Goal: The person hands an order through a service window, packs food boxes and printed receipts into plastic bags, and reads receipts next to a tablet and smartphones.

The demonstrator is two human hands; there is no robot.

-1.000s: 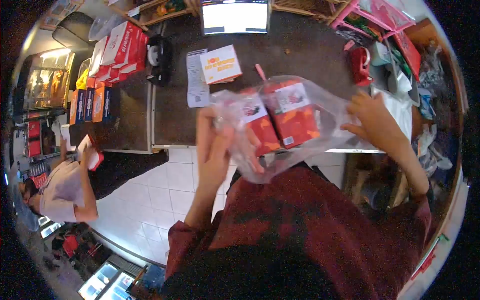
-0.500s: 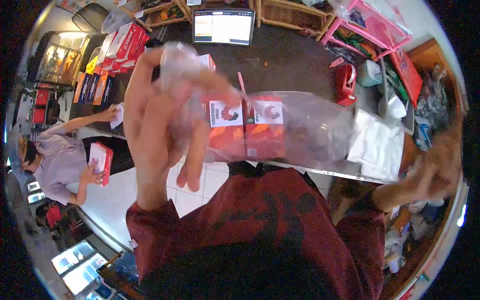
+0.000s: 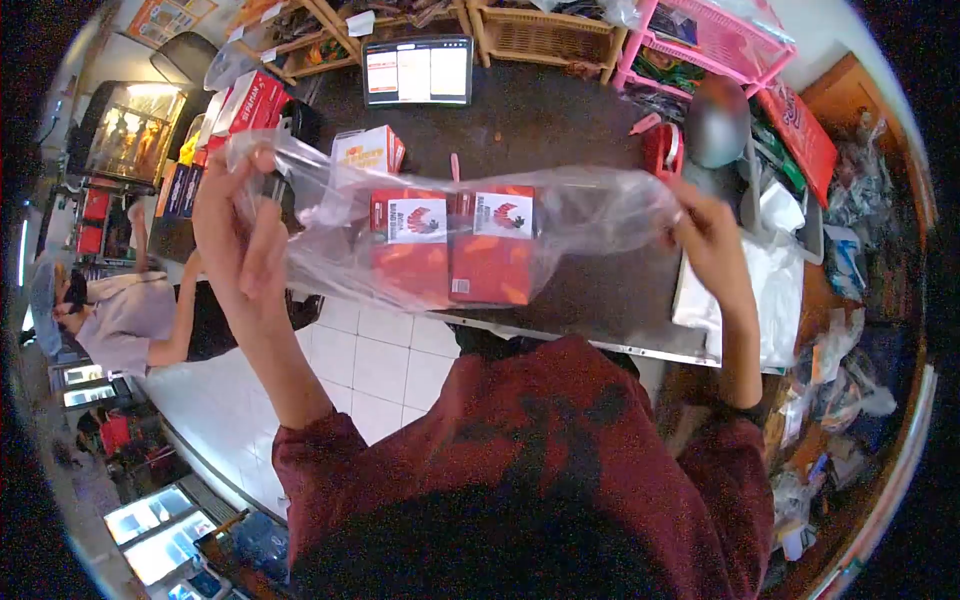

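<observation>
A clear plastic bag (image 3: 595, 205) is stretched out sideways between my two hands. My left hand (image 3: 238, 215) is closed on its left end, and my right hand (image 3: 708, 230) pinches the right end. Seen through the film are two red boxes side by side, a left box (image 3: 408, 265) and a right box (image 3: 490, 268), each with a white label. Whether they lie inside the bag or behind it I cannot tell. Beyond the bag, near my left hand, is a white and orange box (image 3: 365, 155).
A tablet screen (image 3: 417, 72) stands at the back of the dark table (image 3: 560, 115). To the right are white plastic bags (image 3: 735, 300), a red tape dispenser (image 3: 660, 150) and a pink rack (image 3: 700, 45). A co-worker (image 3: 125, 310) stands at left, near stacked red boxes (image 3: 250, 100).
My right hand has come in from the far right and taken the bag's right end. The left hand has moved left, spreading the bag. The co-worker's red and white box no longer shows.
</observation>
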